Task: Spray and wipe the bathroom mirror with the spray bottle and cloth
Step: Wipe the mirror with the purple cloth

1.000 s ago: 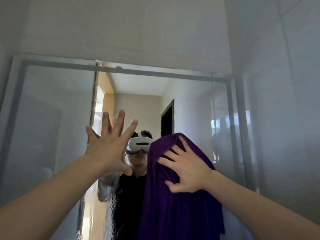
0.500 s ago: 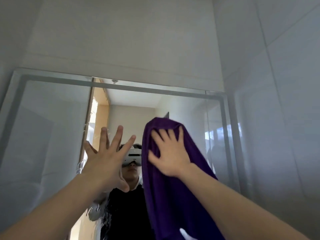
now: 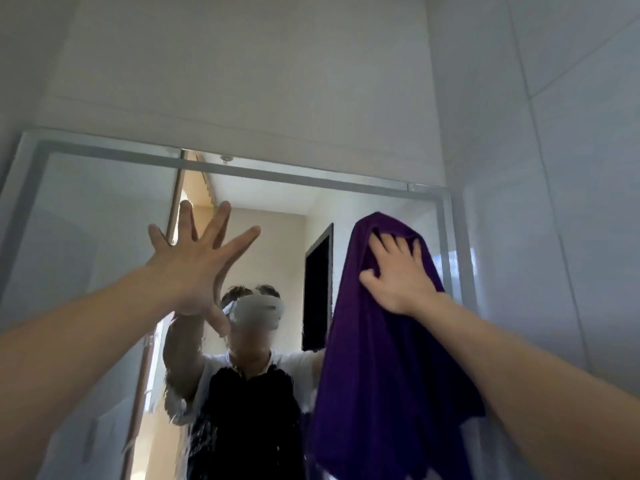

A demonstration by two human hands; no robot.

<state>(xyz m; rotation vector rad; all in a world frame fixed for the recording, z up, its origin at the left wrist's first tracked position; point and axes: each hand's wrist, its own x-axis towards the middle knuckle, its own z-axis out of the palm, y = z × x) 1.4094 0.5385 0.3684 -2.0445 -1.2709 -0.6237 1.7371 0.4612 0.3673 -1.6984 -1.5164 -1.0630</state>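
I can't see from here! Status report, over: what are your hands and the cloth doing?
Right hand presses purple cloth on mirror, upper right. Left hand spread open at the glass. Spray bottle not in view. Nothing blocking.

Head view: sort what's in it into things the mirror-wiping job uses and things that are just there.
Job:
- purple cloth, pressed to the glass by the right hand
- mirror
- left hand, fingers spread, empty

Just there:
- tiled wall
- dark doorway, seen as a reflection

No spray bottle in view.
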